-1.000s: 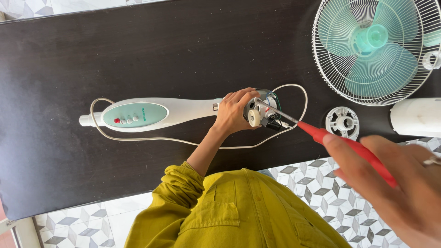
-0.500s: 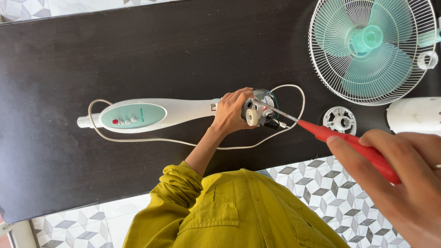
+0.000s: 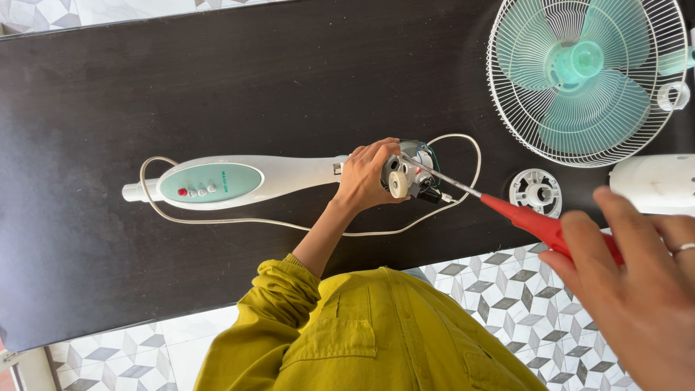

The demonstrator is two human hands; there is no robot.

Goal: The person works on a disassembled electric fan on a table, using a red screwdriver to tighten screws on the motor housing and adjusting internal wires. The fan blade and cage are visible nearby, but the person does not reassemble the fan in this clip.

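My left hand (image 3: pixel 368 178) grips the bare fan motor (image 3: pixel 410 174) at the end of a white fan body (image 3: pixel 289 176), which has a teal control panel and lies flat on the dark table (image 3: pixel 217 80). My right hand (image 3: pixel 641 289), close to the camera at the lower right, is closed around the red handle of a screwdriver (image 3: pixel 527 219). Its metal shaft reaches left, and the tip rests against the motor beside my left fingers. A white power cord (image 3: pixel 289 225) loops around the fan body and the motor.
A white wire grille with teal fan blades (image 3: pixel 586 76) lies at the top right. A round white plastic part (image 3: pixel 536 191) and a white housing (image 3: pixel 651 185) sit right of the motor. Patterned floor tiles (image 3: pixel 499 275) show below the table's near edge.
The screwdriver tip stays on the motor and my left hand keeps its grip. My right hand has shifted only slightly, and the view has drifted a little.
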